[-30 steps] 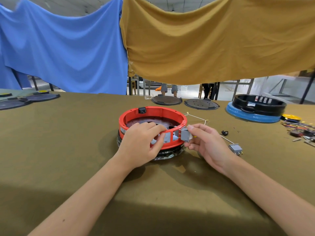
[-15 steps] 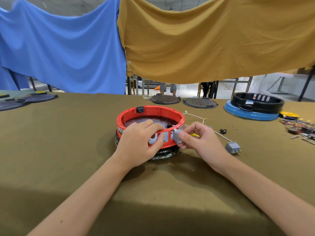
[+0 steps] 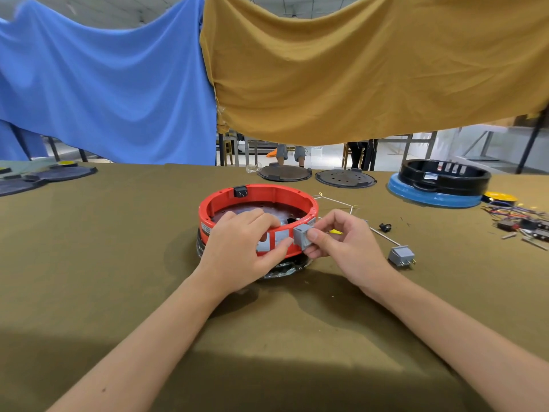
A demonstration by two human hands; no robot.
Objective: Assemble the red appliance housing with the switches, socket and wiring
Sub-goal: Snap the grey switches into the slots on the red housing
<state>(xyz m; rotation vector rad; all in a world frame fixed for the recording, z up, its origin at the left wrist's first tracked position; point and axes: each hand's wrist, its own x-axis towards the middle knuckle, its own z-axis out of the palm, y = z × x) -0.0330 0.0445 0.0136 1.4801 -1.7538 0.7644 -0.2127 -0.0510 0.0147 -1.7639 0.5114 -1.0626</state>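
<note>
a person's two bare forearms reach forward over a table covered in olive-brown cloth [image 3: 89, 263]. at the centre of the table sits a round red plastic appliance housing [image 3: 258, 197], an open ring resting on a darker base. the left hand [image 3: 237, 248] grips the near wall of the red housing, fingers curled over the rim into the ring and the thumb pressed against the outer face, where grey rectangular openings show. the right hand [image 3: 341, 245] is just beside it, at the near right edge of the housing, and pinches a small grey block-shaped switch [image 3: 302, 235] between thumb and forefinger. the switch touches the outside of the red wall, right next to the left thumb tip; whether it is seated in an opening cannot be told. a small black part [image 3: 240, 191] is fitted in the far rim of the housing.

to the right of the right hand, a second small grey switch with metal prongs [image 3: 401, 256] lies on the cloth, on the end of a thin white wire [image 3: 383, 235]. a tiny black piece [image 3: 385, 227] lies beyond it. further right sits a black ring housing on a blue base [image 3: 439, 185] and a pile of coloured wires and small parts [image 3: 523, 221]. two dark round plates [image 3: 315, 175] lie at the far edge. a blue cloth [image 3: 104, 84] and a mustard cloth [image 3: 356, 69] hang behind the table.
</note>
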